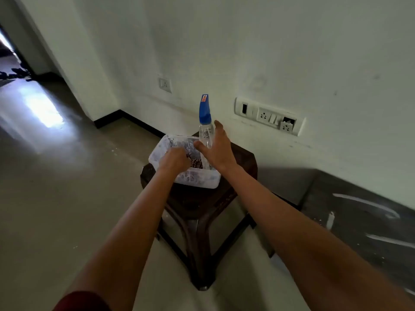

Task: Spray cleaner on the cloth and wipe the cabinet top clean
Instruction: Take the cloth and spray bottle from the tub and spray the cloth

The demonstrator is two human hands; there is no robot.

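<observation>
A clear spray bottle (205, 131) with a blue trigger head stands upright in a translucent white tub (197, 178). The tub sits on a dark brown stool (242, 158). My right hand (216, 149) is spread around the bottle's body, thumb on its left and fingers on its right; whether it touches is unclear. My left hand (174, 159) reaches into the tub with curled fingers on a dark patterned cloth (197, 163), which is mostly hidden by the hand.
The stool stands close to a white wall with a switch and socket panel (268, 115). A dark surface with white streaks (363, 218) lies at the right. Pale floor spreads to the left toward a doorway (13, 63).
</observation>
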